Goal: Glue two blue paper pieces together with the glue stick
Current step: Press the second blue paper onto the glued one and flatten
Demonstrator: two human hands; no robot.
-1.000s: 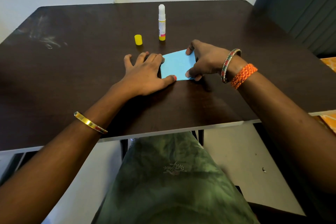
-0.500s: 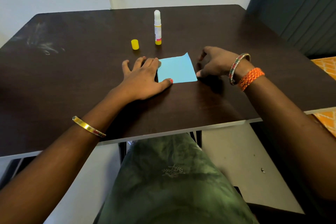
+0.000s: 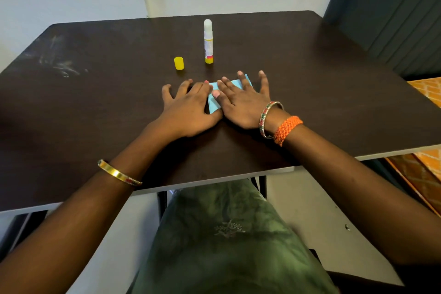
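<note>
A square of blue paper [image 3: 213,102] lies flat on the dark table [image 3: 95,107]; I see it as one piece and cannot tell whether a second lies under it. My right hand [image 3: 243,102] lies flat on top of it with fingers spread and straight, covering most of it. My left hand [image 3: 188,107] rests flat on the table against the paper's left edge, its thumb at the near corner. Behind the hands the glue stick [image 3: 208,42] stands upright and uncapped, with its yellow cap [image 3: 179,63] upright to its left.
The table's near edge [image 3: 214,181] runs just above my lap. A dark curtain [image 3: 391,7] hangs at the right, with an orange patterned surface [image 3: 424,162] below it. Pale smudges [image 3: 59,67] mark the table's far left.
My right hand drew off to the right of the paper, then came back and now lies flat over it with fingers spread. My left hand has stayed at the paper's left edge.
</note>
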